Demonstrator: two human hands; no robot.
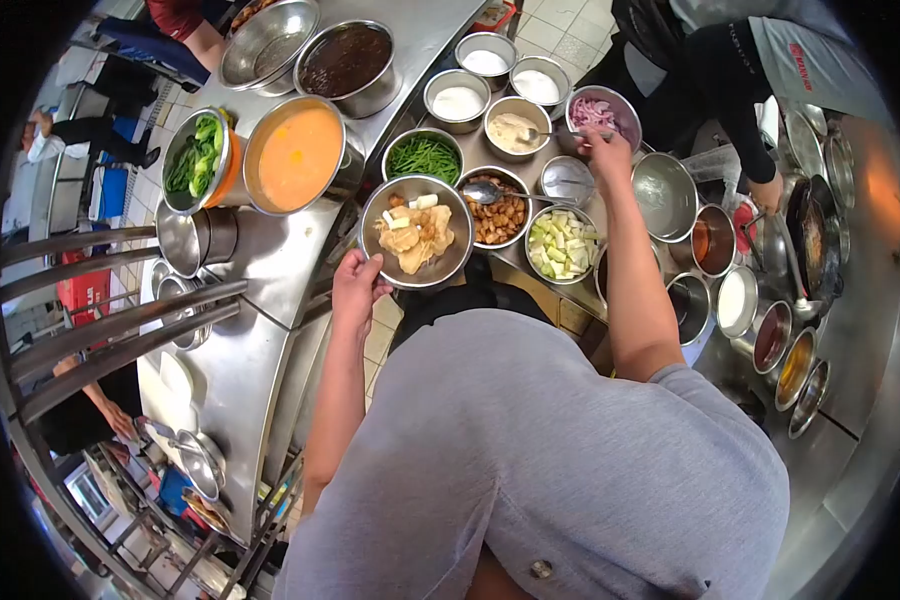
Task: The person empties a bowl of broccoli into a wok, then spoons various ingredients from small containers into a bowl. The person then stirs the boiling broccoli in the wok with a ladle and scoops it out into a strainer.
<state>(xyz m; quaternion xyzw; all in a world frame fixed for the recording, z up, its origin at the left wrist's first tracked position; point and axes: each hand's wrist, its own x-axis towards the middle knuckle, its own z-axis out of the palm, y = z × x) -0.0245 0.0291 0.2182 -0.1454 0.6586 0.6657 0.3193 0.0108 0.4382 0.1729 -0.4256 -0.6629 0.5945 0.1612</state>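
Note:
My left hand (355,290) grips the rim of a steel bowl (462,240), thumb on the edge. Inside that bowl lie pale battered-looking pieces (410,245) and white chunks. My right hand (606,160) is closed on the handle end of a spoon (558,133), whose head rests in a bowl of beige minced paste (513,128). Just beyond my right fingers stands a bowl of sliced red onion (595,112). Near the held bowl are chopped green stalks (424,157), brown cooked pieces (500,218) with a ladle (485,191), and pale green diced vegetable (562,244).
White powders (457,102) fill several bowls at the back. Left, a steel counter (245,270) carries an orange liquid pot (295,155), a dark sauce pot (346,62) and leafy greens (202,155). A co-worker's hand (767,192) is near a wok (820,235) at right.

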